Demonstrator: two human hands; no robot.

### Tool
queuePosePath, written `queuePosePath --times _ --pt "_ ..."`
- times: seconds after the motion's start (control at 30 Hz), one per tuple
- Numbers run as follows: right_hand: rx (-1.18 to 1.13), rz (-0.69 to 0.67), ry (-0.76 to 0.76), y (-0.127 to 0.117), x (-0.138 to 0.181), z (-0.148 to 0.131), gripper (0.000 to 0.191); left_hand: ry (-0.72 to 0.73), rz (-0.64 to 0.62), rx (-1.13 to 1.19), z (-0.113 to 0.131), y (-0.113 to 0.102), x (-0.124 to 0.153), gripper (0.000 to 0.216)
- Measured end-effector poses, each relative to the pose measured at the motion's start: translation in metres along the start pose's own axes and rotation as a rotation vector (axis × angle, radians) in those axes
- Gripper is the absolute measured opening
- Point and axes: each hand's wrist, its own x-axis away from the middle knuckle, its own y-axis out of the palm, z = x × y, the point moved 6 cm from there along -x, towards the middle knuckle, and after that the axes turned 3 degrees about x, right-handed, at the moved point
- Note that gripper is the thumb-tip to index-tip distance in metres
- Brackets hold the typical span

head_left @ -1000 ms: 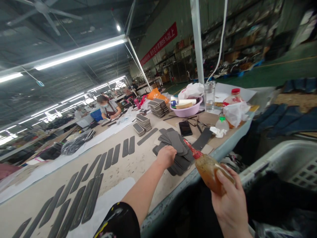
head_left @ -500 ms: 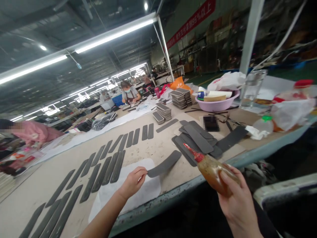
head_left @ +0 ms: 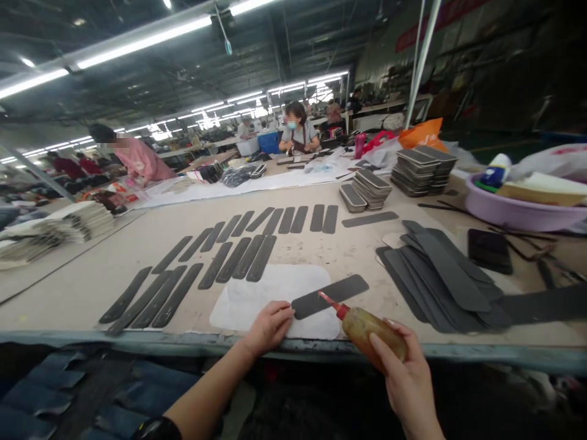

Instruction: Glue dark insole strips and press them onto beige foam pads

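Note:
My left hand (head_left: 271, 327) pinches the near left end of a dark grey strip (head_left: 342, 292) with rounded ends. The strip lies over a white sheet (head_left: 243, 302) at the table's front edge. In my right hand (head_left: 403, 366) is a squeeze bottle (head_left: 371, 335) of amber liquid, tilted to the left. Its red nozzle (head_left: 331, 300) points at the strip, with the tip over the strip's middle; whether it touches I cannot tell. Left of the sheet, several similar strips (head_left: 177, 296) lie in rows, some with a glossy surface.
To the right lies a loose pile of grey strips (head_left: 440, 275). Behind it are stacks of light-edged pieces (head_left: 419, 171), a black phone-like slab (head_left: 489, 249) and a purple basin (head_left: 527, 211). A masked person (head_left: 300, 131) and one in pink (head_left: 140, 156) work beyond.
The strip has come down from a raised, bent position to lie flatter on the white sheet. The bottle's nozzle has moved over it. My view has turned to the left.

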Motion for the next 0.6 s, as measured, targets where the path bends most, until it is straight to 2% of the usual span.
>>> queuePosePath --times 0.13,0.23,0.33,0.43,0.6 --pt "0.309 -0.104 -0.237 0.024 0.000 -0.003 0.042 0.084 -0.050 0.019 0.012 0.005 -0.001 0.023" --pt "0.495 -0.189 -0.485 0.042 0.005 -0.011 0.032 0.094 -0.076 0.027 0.014 0.004 -0.003 0.023" --pt "0.623 -0.268 -0.660 0.057 0.012 -0.014 0.025 0.084 -0.101 0.020 0.015 0.003 -0.004 0.024" --pt "0.683 -0.326 -0.743 0.066 0.016 -0.013 0.022 0.073 -0.115 0.007 0.016 0.003 -0.004 0.024" --pt "0.718 -0.357 -0.784 0.071 0.019 -0.010 0.020 0.067 -0.135 -0.005 0.016 0.004 -0.004 0.024"
